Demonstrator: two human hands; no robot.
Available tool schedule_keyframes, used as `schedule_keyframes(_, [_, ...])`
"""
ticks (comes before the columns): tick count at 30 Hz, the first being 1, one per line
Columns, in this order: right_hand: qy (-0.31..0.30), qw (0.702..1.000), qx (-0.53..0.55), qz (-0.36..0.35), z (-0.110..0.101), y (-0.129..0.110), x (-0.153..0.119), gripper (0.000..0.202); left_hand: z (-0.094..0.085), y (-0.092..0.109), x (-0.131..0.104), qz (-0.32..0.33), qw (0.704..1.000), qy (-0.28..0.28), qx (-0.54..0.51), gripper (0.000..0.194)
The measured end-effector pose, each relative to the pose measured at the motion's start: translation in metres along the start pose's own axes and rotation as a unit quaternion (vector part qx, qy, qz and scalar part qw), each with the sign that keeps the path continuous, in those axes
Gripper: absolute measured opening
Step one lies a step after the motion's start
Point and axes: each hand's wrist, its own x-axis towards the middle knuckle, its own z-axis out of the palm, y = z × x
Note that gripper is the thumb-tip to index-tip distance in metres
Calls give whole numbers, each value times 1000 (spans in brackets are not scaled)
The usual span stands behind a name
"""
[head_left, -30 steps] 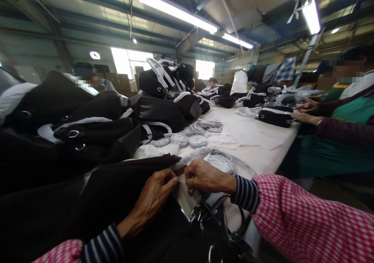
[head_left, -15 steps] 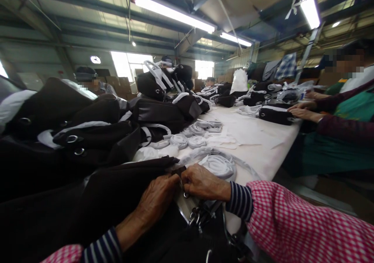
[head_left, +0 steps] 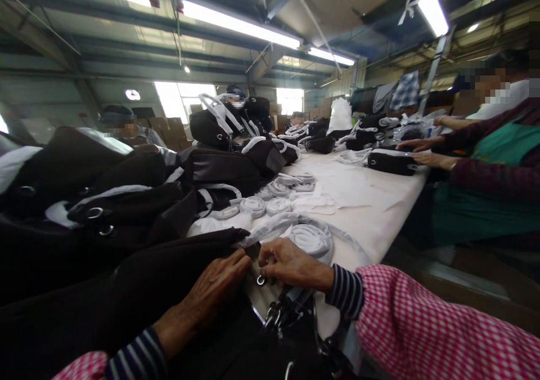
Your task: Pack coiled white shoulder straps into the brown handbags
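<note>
The near sleeves (head_left: 442, 318) are pink-and-white check, with cuffs (head_left: 345, 291) striped navy and pale grey. Black bags (head_left: 228, 166) have whitish-wrapped handles (head_left: 221, 112); the coiled straps (head_left: 310, 239) are white. The table (head_left: 379, 183) is off-white, 1 apron (head_left: 508, 143) green, 1 hanging cloth (head_left: 405, 91) blue-and-white plaid.

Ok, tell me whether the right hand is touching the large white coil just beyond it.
Cannot tell: in the head view, the right hand overlaps the coil's near edge, hiding any contact or gap there.
</note>
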Motion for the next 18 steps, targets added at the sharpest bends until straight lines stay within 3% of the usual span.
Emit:
schedule_keyframes(5, [6, 984, -165, -60, 3, -6, 7, 16, 4, -3, 0, -14, 1000, 10, -14, 27])
schedule_keyframes(8, [11, 979, -182, -91, 6, -3, 10, 17, 8, -3, -2, -18, 1000, 1, -10, 28])
schedule_keyframes(10, [-2, 990, -113, -80, 6, 0, 11, 17, 10, -4, -3, -18, 1000, 7, -19, 25])
schedule_keyframes(12, [-36, 998, 21, -37, 2, 3, 9, 14, 9, -3, -3, -26, 998, 21, -49, 21])
schedule_keyframes(14, [-68, 985, 158, 7, -4, 5, 6, 9, 5, 2, 0, -52, 992, 48, -106, 21])
schedule_keyframes(16, [-79, 966, 246, 23, -10, 6, 2, 10, -2, 11, 3, -89, 973, 73, -198, 24])
schedule_keyframes(18, [-81, 950, 299, 23, -15, 8, -2, 19, -7, 18, 8, -126, 934, 94, -321, 27])
